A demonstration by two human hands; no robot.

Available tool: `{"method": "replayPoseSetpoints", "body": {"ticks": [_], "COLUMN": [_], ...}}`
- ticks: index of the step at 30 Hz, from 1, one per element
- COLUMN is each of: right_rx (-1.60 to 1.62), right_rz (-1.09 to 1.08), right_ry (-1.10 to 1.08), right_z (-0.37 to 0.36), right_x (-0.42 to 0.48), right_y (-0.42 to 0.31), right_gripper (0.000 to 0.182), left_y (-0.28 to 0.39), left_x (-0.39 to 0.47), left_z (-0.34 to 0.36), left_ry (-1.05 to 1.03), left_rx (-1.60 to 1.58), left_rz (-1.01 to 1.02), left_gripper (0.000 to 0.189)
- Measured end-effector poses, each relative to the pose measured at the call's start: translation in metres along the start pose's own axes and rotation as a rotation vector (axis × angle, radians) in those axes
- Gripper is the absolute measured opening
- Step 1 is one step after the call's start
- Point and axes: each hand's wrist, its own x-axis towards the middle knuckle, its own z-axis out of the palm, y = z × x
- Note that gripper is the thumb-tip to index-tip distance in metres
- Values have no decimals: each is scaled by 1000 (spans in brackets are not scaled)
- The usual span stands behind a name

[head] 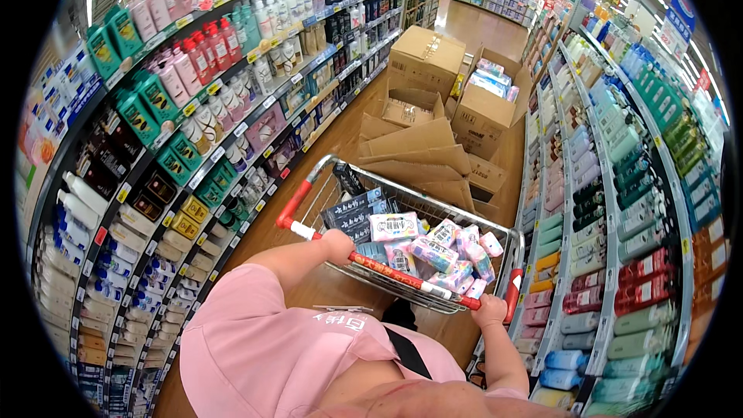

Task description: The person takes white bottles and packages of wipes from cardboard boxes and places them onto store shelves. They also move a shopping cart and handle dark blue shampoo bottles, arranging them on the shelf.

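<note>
Both my hands grip the red-and-white push bar of a metal shopping cart (406, 276). My left hand (338, 246) is closed around the bar left of its middle. At the bar's right end, my right hand (490, 309) is wrapped around it, beside the red corner piece. Inside the wire basket, several dark printed boxes (355, 213) lie at the left. Several colourful plastic-wrapped packs (434, 253) are heaped in the middle and right. A larger white-fronted pack (393, 226) leans against the dark boxes.
Ahead of the cart, flattened cardboard (415, 154) lies on the floor. Behind it stand a taped carton (426, 61) and an open carton (482, 113) holding packs. Shelves of bottles line the left (215, 98) and right (633, 232), with the right shelf close to the cart.
</note>
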Motion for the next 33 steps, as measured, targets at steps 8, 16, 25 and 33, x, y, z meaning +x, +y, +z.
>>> {"method": "replayPoseSetpoints", "body": {"ticks": [8,16,25,33], "right_rx": [50,8,17,-14], "right_rz": [-24,41,95,92], "right_ry": [36,-23,-48,-17], "right_z": [20,43,69,85], "right_x": [150,294,445,570], "right_y": [43,88,134,159], "right_gripper": [23,22,21,19], "left_y": [-71,-132,-202,-255], "left_x": [121,250,378,479], "left_z": [-64,-132,-208,-255], "left_ry": [-4,12,26,76], "left_rx": [10,48,25,3], "left_rz": [-57,-102,-81,-262], "left_gripper": [25,23,22,19]}}
